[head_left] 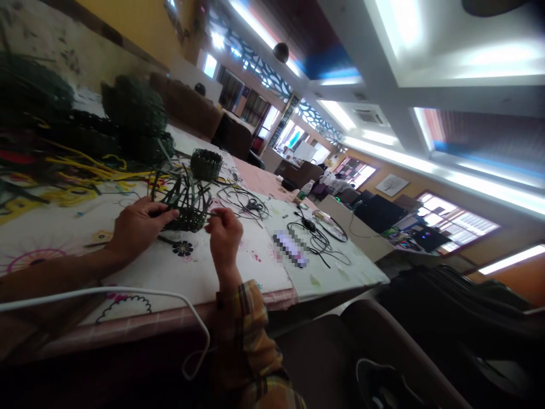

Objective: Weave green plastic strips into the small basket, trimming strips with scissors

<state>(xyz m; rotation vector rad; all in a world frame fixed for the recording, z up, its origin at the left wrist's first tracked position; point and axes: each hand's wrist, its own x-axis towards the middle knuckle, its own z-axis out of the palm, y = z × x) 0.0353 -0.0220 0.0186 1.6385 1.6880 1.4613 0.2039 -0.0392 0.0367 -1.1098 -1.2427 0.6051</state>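
A small dark green basket point(187, 218), partly woven, rests on the table with its loose upright strips splayed above the woven base. My left hand point(142, 224) grips its left side, thumb and fingers closed on the rim of the weave. On the other side, my right hand point(225, 228) is closed in a pinch on a thin dark strip that runs to the basket's right edge. Just behind stands a round woven basket point(206, 165) of the same dark green. A tangle of thin dark strips point(247, 203) lies to the right of it.
Yellow strips point(91, 169) and large dark green woven pieces point(134, 105) crowd the table's left back. Rightward lie a pixelated purple object point(290, 249), coiled black cord point(317, 241) and a bottle point(304, 192). A white cable point(128, 291) crosses in front of my left forearm.
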